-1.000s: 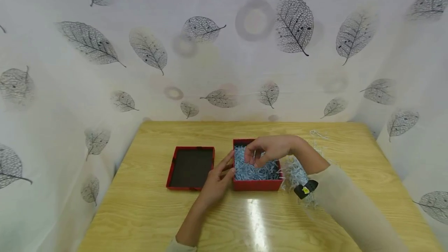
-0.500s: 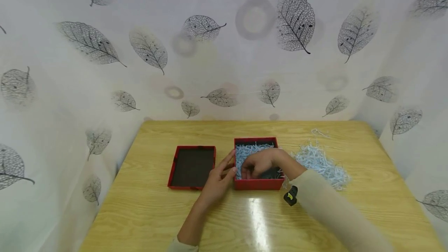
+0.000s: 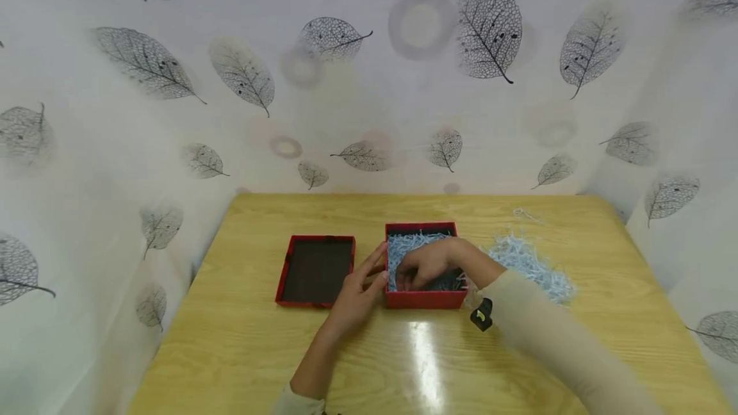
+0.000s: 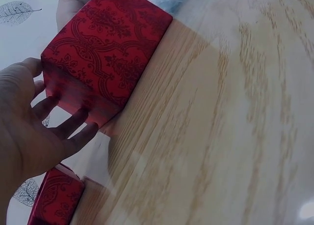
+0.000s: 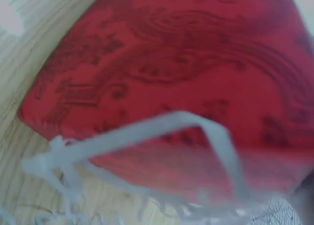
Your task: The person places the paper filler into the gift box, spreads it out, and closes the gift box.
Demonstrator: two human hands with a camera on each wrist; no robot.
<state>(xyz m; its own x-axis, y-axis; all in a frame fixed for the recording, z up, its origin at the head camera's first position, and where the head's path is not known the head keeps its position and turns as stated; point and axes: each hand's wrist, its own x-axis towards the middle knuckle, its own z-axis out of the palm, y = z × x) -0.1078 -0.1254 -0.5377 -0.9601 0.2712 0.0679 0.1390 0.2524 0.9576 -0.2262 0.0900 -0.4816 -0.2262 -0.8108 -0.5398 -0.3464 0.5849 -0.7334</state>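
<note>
A red patterned box (image 3: 425,300) holds pale blue shredded paper (image 3: 408,243), with its dark bottom showing at the near right. My left hand (image 3: 353,300) rests against the box's left wall, fingers spread; the left wrist view shows these fingers (image 4: 73,124) touching the red side (image 4: 105,48). Inside the box, my right hand (image 3: 429,262) reaches down with bent fingers into the paper at the left. Its fingertips are hidden, so whether it grips any strands is unclear. The right wrist view has the box's outer wall (image 5: 196,77) behind a blurred paper strip (image 5: 132,134).
Left of the box lies its shallow red lid (image 3: 318,271), dark inside facing up. A pile of pale blue shredded paper (image 3: 530,268) sits to the right, partly behind the right sleeve, and a stray strand (image 3: 526,214) lies farther back. Leaf-patterned cloth (image 3: 369,101) surrounds the wooden table (image 3: 259,351).
My right hand has gone from above the paper down into the box, toward its near left. The paper pile on the right shows more fully. My left hand keeps its place on the box.
</note>
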